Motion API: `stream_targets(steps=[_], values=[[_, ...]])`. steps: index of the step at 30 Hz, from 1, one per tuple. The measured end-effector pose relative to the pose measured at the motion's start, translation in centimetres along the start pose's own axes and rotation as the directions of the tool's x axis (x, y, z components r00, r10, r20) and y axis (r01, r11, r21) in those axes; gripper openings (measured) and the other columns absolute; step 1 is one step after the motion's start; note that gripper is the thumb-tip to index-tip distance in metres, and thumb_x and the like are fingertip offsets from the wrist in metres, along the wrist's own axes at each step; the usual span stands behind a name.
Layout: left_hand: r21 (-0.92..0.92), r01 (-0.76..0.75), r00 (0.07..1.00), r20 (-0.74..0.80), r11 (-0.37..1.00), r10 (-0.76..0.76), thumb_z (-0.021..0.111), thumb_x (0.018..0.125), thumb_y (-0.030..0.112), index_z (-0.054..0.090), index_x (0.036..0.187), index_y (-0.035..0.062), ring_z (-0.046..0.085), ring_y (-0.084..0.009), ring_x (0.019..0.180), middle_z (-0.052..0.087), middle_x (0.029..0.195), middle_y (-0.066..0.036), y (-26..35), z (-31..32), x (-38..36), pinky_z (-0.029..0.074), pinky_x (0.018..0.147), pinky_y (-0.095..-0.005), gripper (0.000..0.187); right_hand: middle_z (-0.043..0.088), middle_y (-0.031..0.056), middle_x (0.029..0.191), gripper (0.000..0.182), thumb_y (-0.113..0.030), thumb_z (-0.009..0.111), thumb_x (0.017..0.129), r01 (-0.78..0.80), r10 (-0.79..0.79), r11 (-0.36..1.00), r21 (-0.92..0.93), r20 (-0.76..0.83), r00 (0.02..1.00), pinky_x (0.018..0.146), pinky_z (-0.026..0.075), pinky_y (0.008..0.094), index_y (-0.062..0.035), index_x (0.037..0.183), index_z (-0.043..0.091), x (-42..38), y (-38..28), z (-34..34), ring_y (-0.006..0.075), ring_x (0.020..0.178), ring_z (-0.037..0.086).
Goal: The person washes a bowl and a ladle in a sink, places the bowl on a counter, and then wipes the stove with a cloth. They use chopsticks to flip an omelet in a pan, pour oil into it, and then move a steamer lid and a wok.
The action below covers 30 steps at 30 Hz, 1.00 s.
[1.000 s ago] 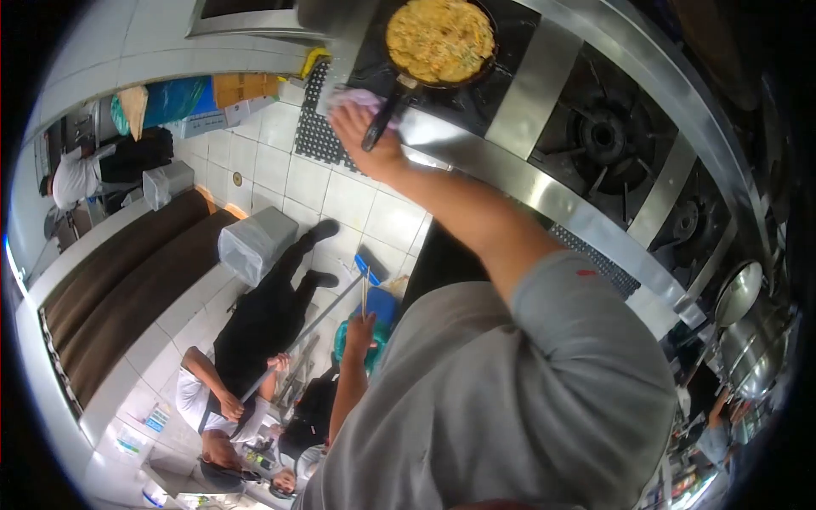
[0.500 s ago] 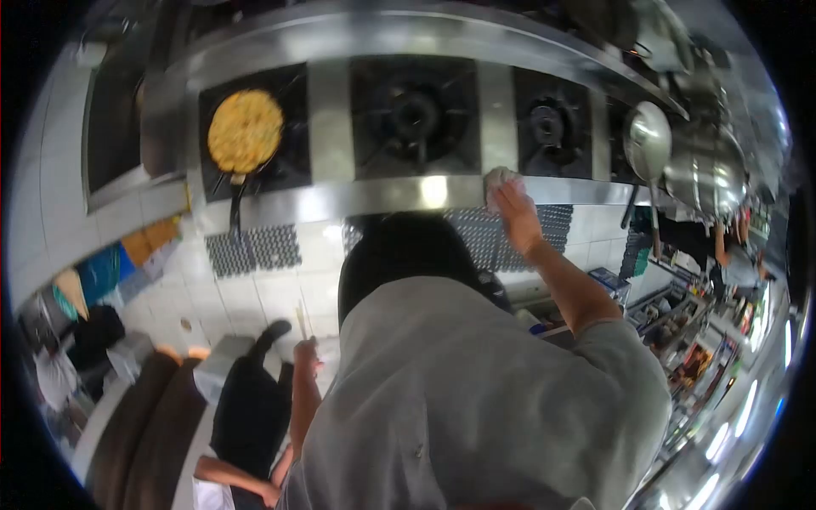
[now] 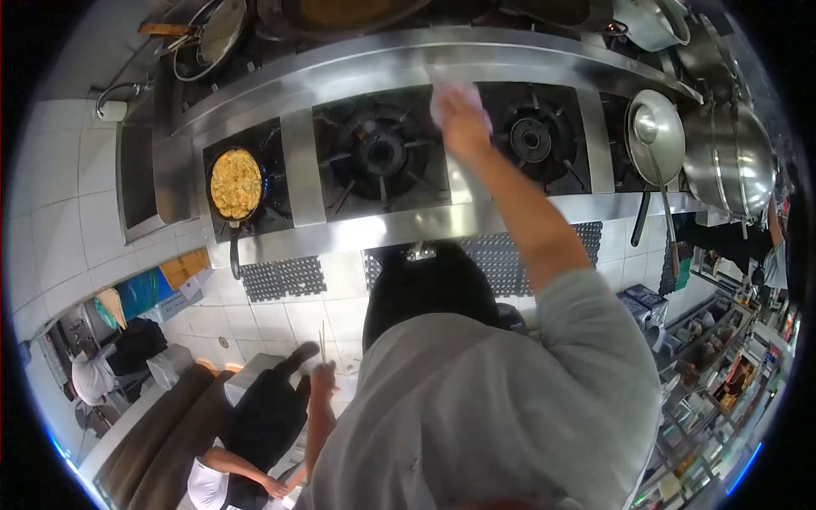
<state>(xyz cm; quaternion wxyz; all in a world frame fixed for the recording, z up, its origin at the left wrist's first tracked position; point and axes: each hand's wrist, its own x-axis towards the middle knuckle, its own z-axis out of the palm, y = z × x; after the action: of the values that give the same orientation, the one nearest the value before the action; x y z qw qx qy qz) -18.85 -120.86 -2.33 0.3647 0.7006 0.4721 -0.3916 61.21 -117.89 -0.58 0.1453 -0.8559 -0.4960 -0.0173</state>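
My right hand (image 3: pixel 465 121), blurred by motion, presses a pale cloth (image 3: pixel 450 100) on the steel strip (image 3: pixel 460 180) between the middle burner (image 3: pixel 381 150) and the right burner (image 3: pixel 532 138). Low on the left, my left hand (image 3: pixel 322 380) is beside my body, closed round a thin stick-like utensil (image 3: pixel 323 338). On the left burner a black pan (image 3: pixel 235 255) holds a round, golden food (image 3: pixel 236 184), with a bit of blue flame at the pan's right side.
A large ladle (image 3: pixel 646 127) lies in a shallow metal pan at the right, beside big steel pots (image 3: pixel 741 157). More pans stand on the back range. A co-worker in dark clothes (image 3: pixel 263 421) is at lower left; another person is at far right.
My right hand with the cloth has moved from the stove's front edge back and to the left, up the strip between burners. The view has shifted, showing more of the back range.
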Motion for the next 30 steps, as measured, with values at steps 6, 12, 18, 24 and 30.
stream_targets(steps=[6,12,18,24,30], values=[[-0.455,0.109,0.982,-0.087,0.884,-0.165,0.064,0.09,0.015,0.068,0.102,0.0087,0.07,-0.0353,0.079,0.07,0.081,-0.015,4.6,7.1,-3.1,0.054,0.072,-0.0498,0.014,0.062,0.0133,0.143,0.044,-0.006,0.058,0.089,0.105,-0.159,0.919,0.38,0.113,0.981,0.11,0.048,0.0446,-0.0108,0.132,0.069,-23.3,-2.3,-4.0,0.0324,0.138,0.056],[0.263,-0.311,0.895,-0.241,0.913,0.375,0.064,0.089,0.014,0.067,0.101,0.0055,0.072,-0.0421,0.081,0.071,0.081,-0.021,4.5,13.5,-0.3,0.055,0.066,-0.0536,0.015,0.071,0.0052,0.094,0.024,-0.006,0.054,0.098,-0.397,0.339,0.261,0.88,0.301,0.891,0.079,0.055,0.0316,-0.0049,0.119,0.067,-6.3,8.9,-9.8,0.0136,0.088,0.066],[0.225,-0.159,0.958,-0.202,0.961,0.206,0.079,0.081,0.023,0.064,0.114,0.0069,0.073,-0.0393,0.09,0.073,0.09,-0.018,1.8,11.5,-0.1,0.057,0.075,-0.0525,0.04,0.068,0.021,0.129,0.043,-0.027,0.055,0.103,-0.431,0.44,0.894,0.125,-0.424,0.791,0.102,0.049,0.0468,-0.0076,0.14,0.061,11.7,15.7,-5.0,0.0377,0.127,0.06],[0.019,0.12,0.991,-0.07,0.993,-0.118,0.099,0.058,0.028,0.063,0.125,0.0116,0.072,-0.0328,0.103,0.075,0.105,-0.012,-2.5,7.4,-3.8,0.056,0.086,-0.0432,0.078,0.056,0.0166,0.148,0.046,-0.022,0.056,0.099,-0.317,0.224,0.94,-0.125,-0.473,0.852,0.116,0.032,0.0597,-0.0088,0.143,0.059,18.3,-12.3,2.6,0.0385,0.146,0.04],[-0.323,0.066,0.997,-0.013,0.944,-0.074,0.099,0.05,0.026,0.067,0.124,0.0135,0.071,-0.0317,0.104,0.075,0.108,-0.009,-5.9,8.0,-3.7,0.056,0.085,-0.0447,0.081,0.055,0.0127,0.147,0.041,-0.02,0.056,0.096,0.132,-0.137,0.991,-0.037,-0.214,0.967,0.115,0.033,0.0549,-0.0069,0.134,0.064,27.4,-43.2,8.7,0.0364,0.134,0.049]])
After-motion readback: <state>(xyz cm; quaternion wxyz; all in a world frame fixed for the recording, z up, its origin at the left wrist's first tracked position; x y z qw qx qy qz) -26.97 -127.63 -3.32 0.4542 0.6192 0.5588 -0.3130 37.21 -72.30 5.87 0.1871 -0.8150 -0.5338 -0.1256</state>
